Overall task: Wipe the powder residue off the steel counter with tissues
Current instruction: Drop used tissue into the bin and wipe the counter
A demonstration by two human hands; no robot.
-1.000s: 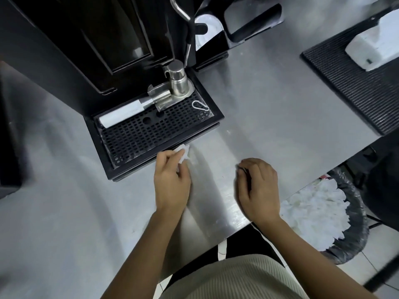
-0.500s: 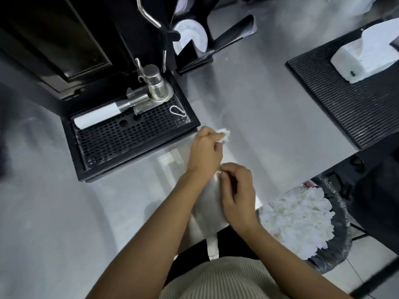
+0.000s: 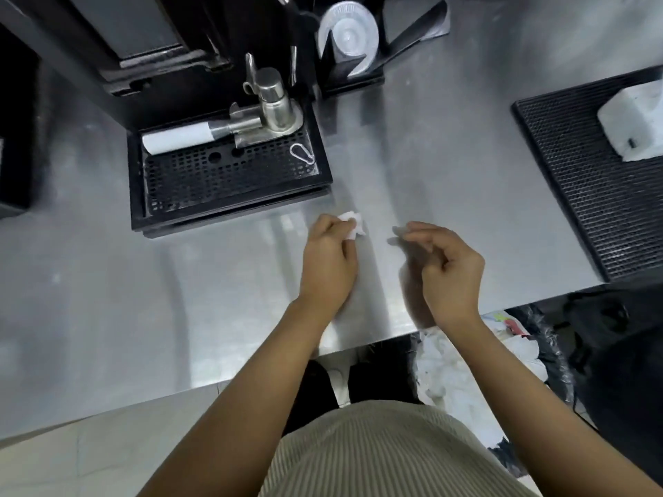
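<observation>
Tissue [image 3: 353,226]: small white crumpled wad, poking out past the knuckles of the left hand [image 3: 330,260]. Left fingers are curled round it and press it onto the steel counter [image 3: 430,156], just in front of the right front corner of the black drip tray [image 3: 229,174], not touching the tray. Steel around it shows faint dull streaks; powder itself can't be made out.

Right hand [image 3: 445,270] is near, to the right, apart from the left. Fingers loosely curled, tips motion-blurred, nothing visible in them.

Portafilter [image 3: 222,132] and metal clip [image 3: 302,154] lie on the tray grid. Black mat [image 3: 592,174] with a white tissue pack [image 3: 635,120] at far right. Bin [image 3: 549,353] of used white tissues sits below the counter edge.

Delta vs 0.5 s ago: right fingers were at the left hand; now the hands are separated. Vs 1.0 s ago: wad was against the tray's front edge, and now it sits further right, off the corner.
</observation>
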